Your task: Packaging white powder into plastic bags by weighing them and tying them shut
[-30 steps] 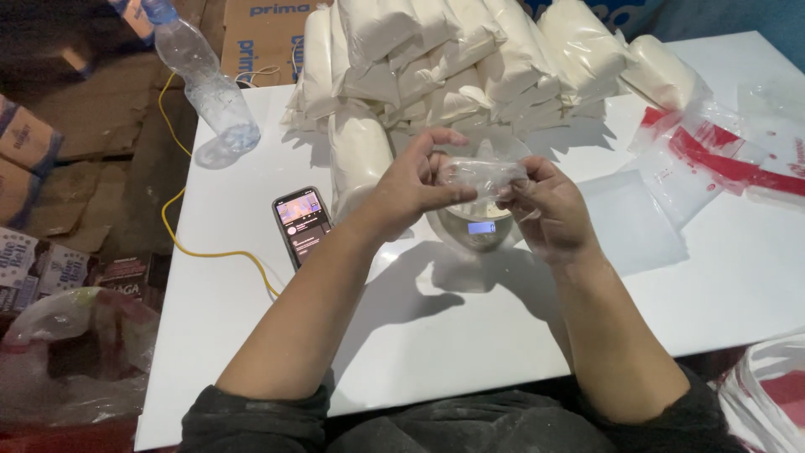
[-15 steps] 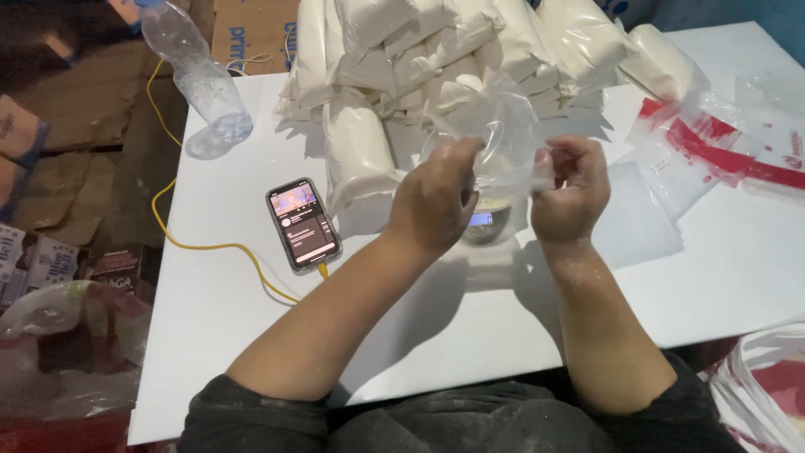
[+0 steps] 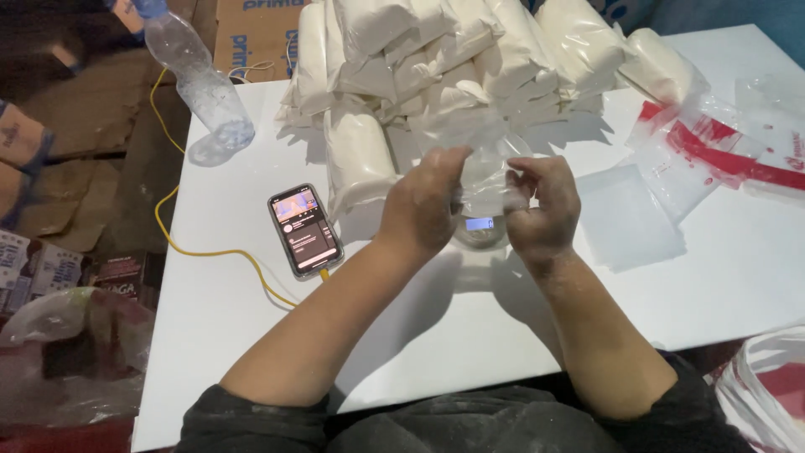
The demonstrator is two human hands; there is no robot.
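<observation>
Surface: white tabletop (image 3: pixel 251 277) — smooth, matte.
Pile: plump white powder-filled packets (image 3: pixel 444 59), glossy film, stacked at the far edge.
Bag: thin clear plastic bag (image 3: pixel 482 164), crinkled, held up over a small scale (image 3: pixel 480 228).
Left hand (image 3: pixel 423 205): dusted, fingers pinching the bag's edge.
Right hand (image 3: pixel 545 205): raised, fingers curled — pinching the opposite edge.
Phone: dark slab (image 3: pixel 305 230), yellow cable (image 3: pixel 210 252).

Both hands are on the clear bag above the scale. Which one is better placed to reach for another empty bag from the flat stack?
Right, probably. The right hand pinches the clear bag on the side nearest the flat stack of empty bags. The left hand would have to cross over the scale.
</observation>
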